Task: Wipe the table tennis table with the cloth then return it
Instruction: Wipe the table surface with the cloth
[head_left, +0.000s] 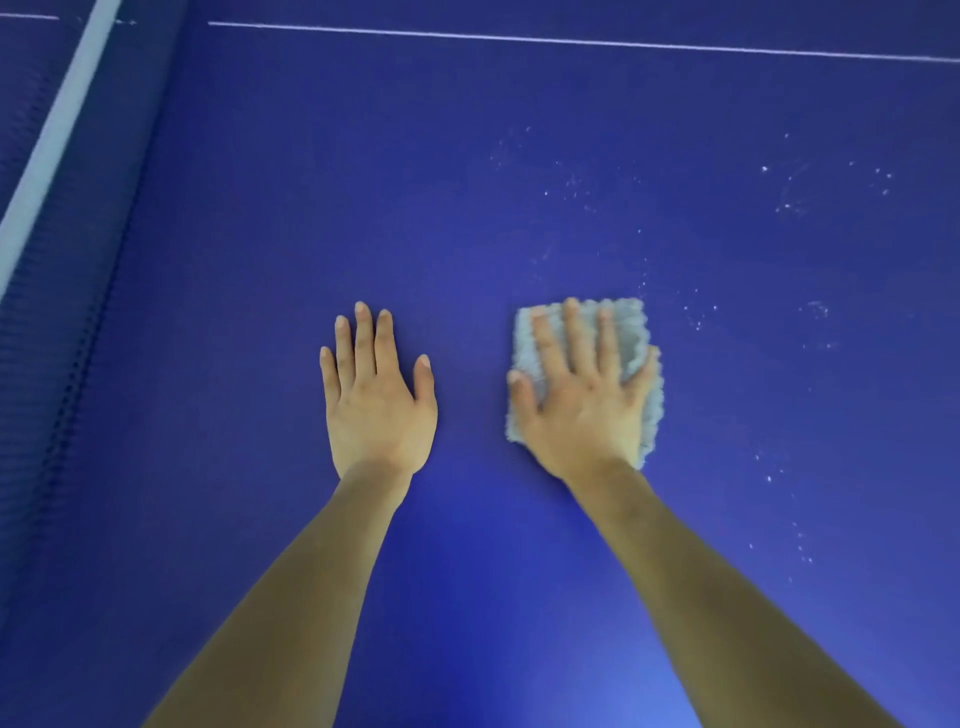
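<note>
Head view, nearest first: two bare forearms come up from the lower edge, the left forearm (291, 597) angling in from the lower left and the right forearm (727, 597) from the lower right. Both reach forward over the blue table tennis table (467, 182), which fills almost the whole picture.

Further on, the left hand (376, 400) lies palm down on the bare table surface. Its fingers are straight and close together, the thumb set a little apart, and it holds nothing.

Just to the right of it, with a strip of bare blue between them, the right hand (587, 400) lies palm down on the cloth (631, 325). Its fingers are straight and spread; it presses the cloth flat against the table and does not curl round it. The cloth is pale grey and fluffy, folded into a rough rectangle. It shows beyond the fingertips, along the little-finger side and beside the thumb, while the palm covers its middle.

Past the cloth and out to the right, small white specks (571, 182) and faint smears are scattered over the blue surface.

On the left side runs the net (31, 389), its dark mesh topped by a white band (57, 135) slanting toward the upper left.

Farthest away, a thin white line (571, 40) crosses the table near the upper edge.
</note>
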